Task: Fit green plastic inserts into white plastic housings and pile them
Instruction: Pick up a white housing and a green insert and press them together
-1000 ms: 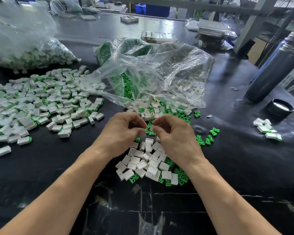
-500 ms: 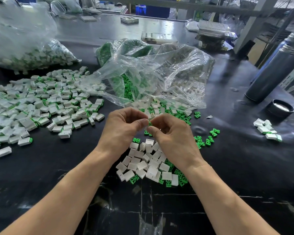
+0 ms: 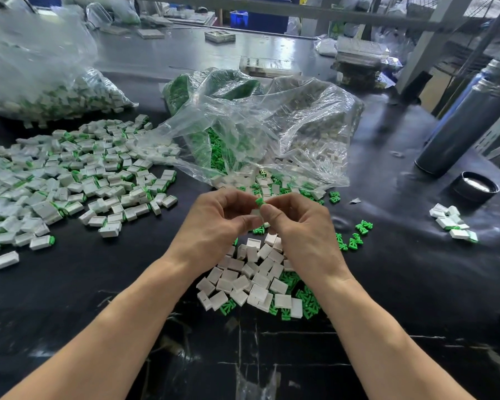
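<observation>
Far left on the black counter [image 3: 416, 284] lies a clear bag of finished pieces [image 3: 55, 96], and just in front of it a wide spread of assembled housings [image 3: 70, 186], each white block showing a green tip. That pile sits on the left hand's side, presumably so a finished piece can be dropped there with a short sideways move.

At centre, the left hand [image 3: 214, 223] is curled, its thumb and fingers gripping a white housing [image 3: 254, 212] (mostly hidden between the fingers). The right hand [image 3: 303, 229] pinches a green insert [image 3: 259, 201] at the housing's upper end, where the two hands meet. They are raised above the counter, likely to line up the small parts in clear sight; whether the insert is fully seated cannot be told.

Directly below the hands lie loose empty housings [image 3: 251, 278] mixed with loose green inserts [image 3: 306, 301], near enough for either hand to restock. Behind them an open supply bag [image 3: 272, 125] spills more. To the right sit a few stray assembled pieces [image 3: 453, 226], a black cap [image 3: 475, 187] and a dark cylinder [image 3: 468, 125].
</observation>
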The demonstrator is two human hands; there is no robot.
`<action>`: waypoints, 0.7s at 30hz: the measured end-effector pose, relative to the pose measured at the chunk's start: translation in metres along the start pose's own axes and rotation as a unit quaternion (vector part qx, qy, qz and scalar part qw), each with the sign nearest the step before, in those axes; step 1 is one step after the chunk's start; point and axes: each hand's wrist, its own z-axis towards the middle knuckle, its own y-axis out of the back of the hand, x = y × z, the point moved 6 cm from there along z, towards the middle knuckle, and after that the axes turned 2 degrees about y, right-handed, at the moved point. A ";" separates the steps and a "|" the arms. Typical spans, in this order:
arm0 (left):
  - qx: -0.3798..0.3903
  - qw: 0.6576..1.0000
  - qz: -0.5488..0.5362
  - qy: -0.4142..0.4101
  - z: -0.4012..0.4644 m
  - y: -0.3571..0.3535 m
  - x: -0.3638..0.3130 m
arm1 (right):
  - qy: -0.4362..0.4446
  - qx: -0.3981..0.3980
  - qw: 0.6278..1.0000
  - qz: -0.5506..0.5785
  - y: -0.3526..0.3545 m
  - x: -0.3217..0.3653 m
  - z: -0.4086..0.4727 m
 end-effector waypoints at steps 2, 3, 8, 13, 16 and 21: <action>0.001 1.000 0.006 -0.001 0.000 0.001 0.001 | 0.002 -0.010 1.000 0.006 0.001 0.000 0.000; 0.000 1.000 0.007 -0.002 0.000 0.002 0.001 | 0.004 -0.017 1.000 0.011 0.002 0.001 0.000; -0.028 0.997 -0.070 0.011 -0.001 0.007 0.003 | 0.011 -0.033 0.999 0.013 0.006 0.002 0.001; -0.031 0.995 -0.097 0.012 0.001 0.008 0.003 | 0.022 -0.016 1.000 -0.015 0.004 0.004 0.000; -0.028 0.996 -0.088 -0.001 0.000 0.008 0.001 | 0.029 -0.004 0.999 -0.038 0.003 0.003 0.000; -0.040 0.997 -0.068 -0.026 -0.001 0.011 -0.002 | 0.046 0.020 0.997 -0.066 0.000 0.003 -0.001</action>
